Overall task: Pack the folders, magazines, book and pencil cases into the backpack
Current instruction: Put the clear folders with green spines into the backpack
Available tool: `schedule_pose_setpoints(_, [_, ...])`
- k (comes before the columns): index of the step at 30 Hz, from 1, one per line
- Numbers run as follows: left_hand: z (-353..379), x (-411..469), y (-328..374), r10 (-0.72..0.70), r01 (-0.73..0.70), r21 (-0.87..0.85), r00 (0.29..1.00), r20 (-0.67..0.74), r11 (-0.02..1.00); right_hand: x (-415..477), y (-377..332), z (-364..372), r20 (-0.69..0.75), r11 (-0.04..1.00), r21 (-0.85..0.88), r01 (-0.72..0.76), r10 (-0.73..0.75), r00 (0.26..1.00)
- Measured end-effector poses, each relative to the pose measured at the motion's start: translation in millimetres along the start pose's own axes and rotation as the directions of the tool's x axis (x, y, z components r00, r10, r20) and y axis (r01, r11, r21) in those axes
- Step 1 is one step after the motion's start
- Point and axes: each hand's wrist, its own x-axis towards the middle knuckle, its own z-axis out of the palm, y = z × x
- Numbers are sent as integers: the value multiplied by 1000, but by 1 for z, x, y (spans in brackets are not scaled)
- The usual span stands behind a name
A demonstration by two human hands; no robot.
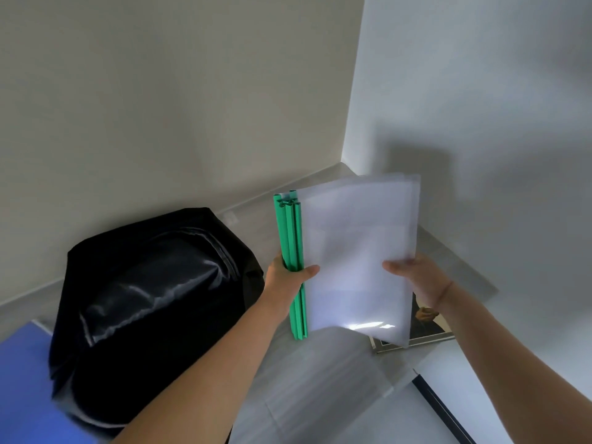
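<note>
I hold a stack of clear folders (358,251) with green spine bars upright above the floor. My left hand (286,278) grips the green spines at the stack's left edge. My right hand (419,277) clasps the stack's right edge. A black backpack (150,299) sits on the floor to the left, close beside my left forearm; I cannot tell whether it is zipped. Under the folders, a magazine or book (423,328) with a dark cover lies on the floor, mostly hidden by the stack.
A blue flat object (25,389) lies at the bottom left, partly under the backpack. Cream and white walls meet in a corner behind the folders. Pale grey floor tiles (314,395) stretch below my arms. A dark strip (439,408) runs at the lower right.
</note>
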Motion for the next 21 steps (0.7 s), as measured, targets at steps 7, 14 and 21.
schedule_pose_setpoints(7, [-6, -9, -1, 79, -76, 43, 994, -79, 996, -8, 1, 15, -77, 996, -66, 61, -66, 995])
schedule_pose_setpoints(14, [-11, -13, -6, 131, -129, 43, 990, -46, 991, -19, -8, 12, -99, 981, -85, 175, -184, 978])
schedule_pose_setpoints(21, [-3, -21, -4, 117, -117, 147, 993, 3, 982, -21, 8, 11, -168, 990, -100, 101, -117, 979])
